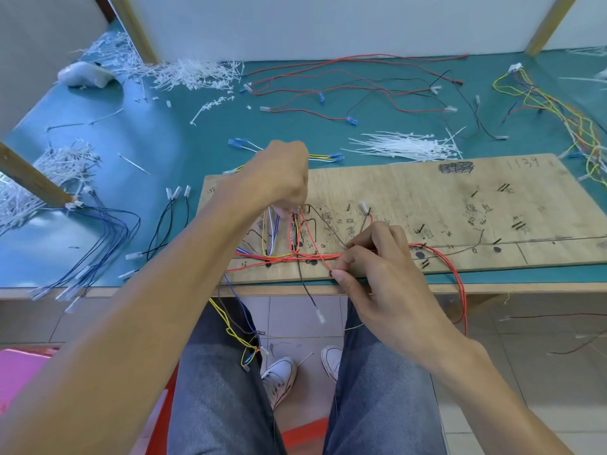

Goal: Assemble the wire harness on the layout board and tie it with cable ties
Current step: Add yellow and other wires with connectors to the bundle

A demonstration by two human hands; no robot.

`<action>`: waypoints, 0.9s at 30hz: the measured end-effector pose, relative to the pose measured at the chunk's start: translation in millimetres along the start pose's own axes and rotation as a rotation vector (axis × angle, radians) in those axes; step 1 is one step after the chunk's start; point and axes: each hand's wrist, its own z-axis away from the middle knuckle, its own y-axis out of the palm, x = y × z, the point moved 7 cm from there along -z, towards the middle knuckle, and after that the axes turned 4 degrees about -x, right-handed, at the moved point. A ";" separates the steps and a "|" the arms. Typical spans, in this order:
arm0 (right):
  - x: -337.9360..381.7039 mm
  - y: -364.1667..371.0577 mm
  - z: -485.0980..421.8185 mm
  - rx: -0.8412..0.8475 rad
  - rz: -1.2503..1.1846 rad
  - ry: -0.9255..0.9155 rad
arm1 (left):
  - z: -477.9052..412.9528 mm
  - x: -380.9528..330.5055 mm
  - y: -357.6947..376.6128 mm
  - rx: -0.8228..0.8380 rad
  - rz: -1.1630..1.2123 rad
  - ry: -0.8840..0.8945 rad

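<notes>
A wooden layout board (427, 198) with pegs and hand-drawn marks lies at the near edge of the green table. Red, yellow, white and blue wires (289, 254) run along its left part between pegs. My left hand (282, 178) hovers over the board's left end, fingers curled down, pinching a red wire at a peg. My right hand (377, 267) pinches the same red wire (317, 249) near the board's front edge. A red loop (460, 284) hangs off the edge to the right. A black wire with a white connector (320, 315) dangles below.
White cable ties (407, 146) lie in a heap behind the board. Loose red and black wires (361, 90) sprawl at the back, multicoloured wires (565, 116) at right, blue wires (105, 238) at left. Cut tie scraps (193, 73) litter the back left.
</notes>
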 end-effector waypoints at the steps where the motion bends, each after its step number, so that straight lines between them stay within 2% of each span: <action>1: 0.7 -0.4 -0.2 0.012 0.000 0.001 | -0.6 -0.5 0.9 0.020 0.001 0.005; 3: 1.9 -1.4 -0.4 0.033 0.005 -0.004 | -1.1 -1.6 2.9 0.020 -0.011 0.023; 10: 6.2 -3.0 -0.9 0.101 0.041 -0.022 | 6.5 -10.9 5.5 -0.179 -0.126 0.193; 15: 4.6 -5.5 1.2 0.153 0.044 -0.046 | 14.6 -3.2 3.3 -0.169 -0.027 0.170; 22: 2.7 -10.2 1.2 0.213 0.066 -0.084 | 25.8 5.9 4.6 -0.039 0.127 0.223; 27: 4.2 -10.9 0.5 0.219 0.099 -0.089 | 27.5 4.7 12.9 -0.122 0.143 0.305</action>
